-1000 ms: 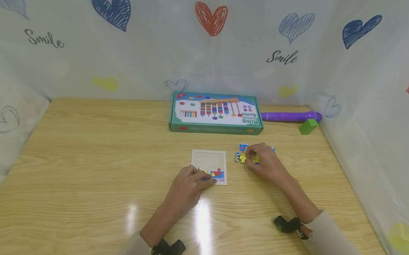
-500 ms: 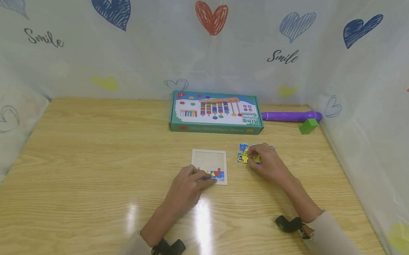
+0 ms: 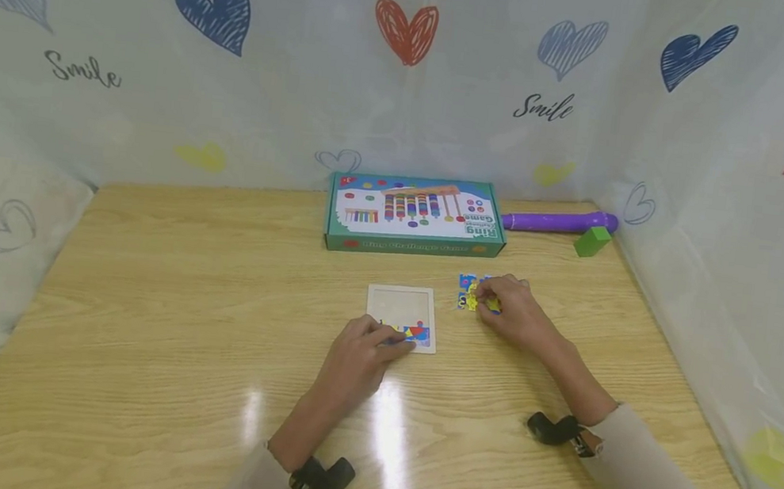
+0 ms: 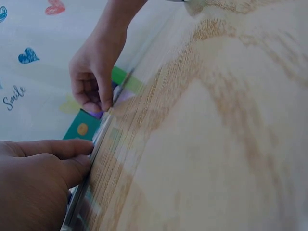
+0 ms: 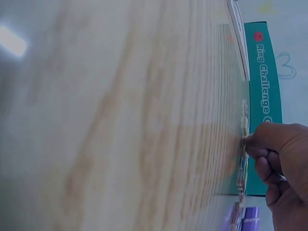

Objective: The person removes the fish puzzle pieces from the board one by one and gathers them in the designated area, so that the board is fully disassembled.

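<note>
— So, where is your left hand?

— It's your hand (image 3: 361, 349) at the near left corner of the frame (image 3: 401, 304), fingers laid on it fairly straight, thumb by the near edge. You press on the frame rather than wrap it.

— And what's inside the frame?

— You have a row of pieces (image 3: 418, 333) along the near side, partly under your fingers. Beyond that, the bare wooden base shows.

— Now your right hand?

— Your right hand (image 3: 514, 313) is curled, thumb and forefinger brought together on a yellow piece (image 3: 472, 305). It's among the loose pieces (image 3: 465, 281), just right of the frame, flat on the table (image 3: 179, 294). Your fingers hide some of them, so you can't tell how many there are.

— Anything farther back?

— Behind the frame you have the green box (image 3: 416, 215), lying flat. Right of it lies a purple stick (image 3: 559, 222), and a green block (image 3: 591, 242) stands at the stick's near side, toward its right end.
</note>
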Motion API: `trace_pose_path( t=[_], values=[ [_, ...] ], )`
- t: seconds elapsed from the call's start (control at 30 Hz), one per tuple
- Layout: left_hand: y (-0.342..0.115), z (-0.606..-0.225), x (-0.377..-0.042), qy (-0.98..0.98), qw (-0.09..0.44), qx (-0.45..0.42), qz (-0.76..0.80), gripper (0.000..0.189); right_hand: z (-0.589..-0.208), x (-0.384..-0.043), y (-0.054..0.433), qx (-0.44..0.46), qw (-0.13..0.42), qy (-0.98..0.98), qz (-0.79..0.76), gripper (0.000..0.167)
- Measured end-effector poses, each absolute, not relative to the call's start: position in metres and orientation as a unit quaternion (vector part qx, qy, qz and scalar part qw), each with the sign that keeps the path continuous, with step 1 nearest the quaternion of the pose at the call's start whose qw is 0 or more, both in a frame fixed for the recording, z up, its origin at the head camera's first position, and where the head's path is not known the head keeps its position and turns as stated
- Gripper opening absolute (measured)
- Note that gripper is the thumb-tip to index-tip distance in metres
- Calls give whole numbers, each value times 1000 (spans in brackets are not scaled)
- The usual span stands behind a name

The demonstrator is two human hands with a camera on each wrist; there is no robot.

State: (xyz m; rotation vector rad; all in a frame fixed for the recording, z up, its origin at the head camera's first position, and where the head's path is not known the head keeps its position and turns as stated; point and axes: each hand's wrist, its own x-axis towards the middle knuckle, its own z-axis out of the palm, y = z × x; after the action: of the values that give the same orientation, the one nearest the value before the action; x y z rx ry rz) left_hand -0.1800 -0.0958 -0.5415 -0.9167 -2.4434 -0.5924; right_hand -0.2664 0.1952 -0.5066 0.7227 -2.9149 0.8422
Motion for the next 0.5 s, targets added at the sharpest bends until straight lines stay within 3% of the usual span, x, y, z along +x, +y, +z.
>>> trace_pose_path(
  t=[0.5],
  values=[
    [-95, -539, -180, -886, 232, -333, -222, 21, -495, -254, 170, 287, 27, -912, 292, 12]
  ],
)
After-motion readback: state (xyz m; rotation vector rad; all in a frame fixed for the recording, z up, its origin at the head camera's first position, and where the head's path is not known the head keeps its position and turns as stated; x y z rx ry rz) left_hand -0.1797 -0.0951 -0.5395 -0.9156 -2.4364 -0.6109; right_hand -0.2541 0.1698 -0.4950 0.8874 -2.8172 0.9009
